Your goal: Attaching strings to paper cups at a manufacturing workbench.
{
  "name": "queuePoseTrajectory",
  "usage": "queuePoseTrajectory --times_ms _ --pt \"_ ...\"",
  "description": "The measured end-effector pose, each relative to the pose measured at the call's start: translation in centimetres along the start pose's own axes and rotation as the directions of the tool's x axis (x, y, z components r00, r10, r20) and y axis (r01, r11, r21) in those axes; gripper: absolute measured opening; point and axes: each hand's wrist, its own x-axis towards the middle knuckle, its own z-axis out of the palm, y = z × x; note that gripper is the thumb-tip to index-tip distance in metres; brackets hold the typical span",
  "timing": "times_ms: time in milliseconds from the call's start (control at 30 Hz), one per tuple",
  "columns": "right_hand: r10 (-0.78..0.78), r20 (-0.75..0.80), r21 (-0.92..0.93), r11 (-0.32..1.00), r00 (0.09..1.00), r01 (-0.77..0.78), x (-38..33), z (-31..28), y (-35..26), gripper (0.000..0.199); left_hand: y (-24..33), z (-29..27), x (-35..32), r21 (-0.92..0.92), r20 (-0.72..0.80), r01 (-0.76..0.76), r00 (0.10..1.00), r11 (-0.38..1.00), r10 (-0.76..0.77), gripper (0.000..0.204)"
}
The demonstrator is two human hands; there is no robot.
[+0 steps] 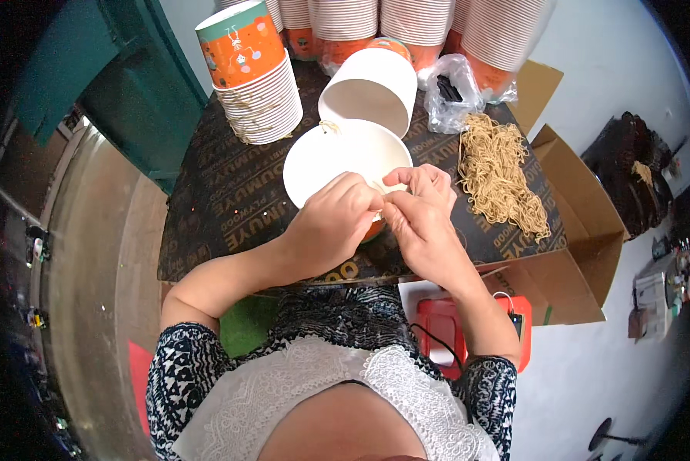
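Both hands (379, 215) at white paper bowl (337, 154) rim

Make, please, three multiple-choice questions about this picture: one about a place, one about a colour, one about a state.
1. Where does the pile of dry noodles lie?
A. On the board, to the person's right of the white bowl
B. Inside the white bowl
C. On the floor by the red box

2. What colour is the inside of the paper cup lying on its side?
A. Green
B. White
C. Black

3. How are the left hand and the right hand placed?
A. Far apart at the board's edges
B. One raised, one in the lap
C. Close together at the near rim of the white bowl

Answers: 1 A, the noodles rest on the dark board beside the bowl. 2 B, its open mouth shows a white inside. 3 C, the fingertips meet over the bowl's rim.
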Motion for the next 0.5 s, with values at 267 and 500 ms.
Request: queuePoseTrajectory --times_ms 267,500 --pt "0.117 0.028 0.225 0.967 0.993 -0.121 -0.1 0.4 0.4 0.004 0.0 -0.2 0.0 -0.11 -0.011 0.086 0.996 0.99 -0.088 0.019" --pt "0.111 -0.013 0.237 0.966 0.994 -0.104 0.0 0.4 0.3 0.007 0.3 -2.0 1.1 -0.273 0.247 0.526 0.847 0.805 -0.47 0.009"
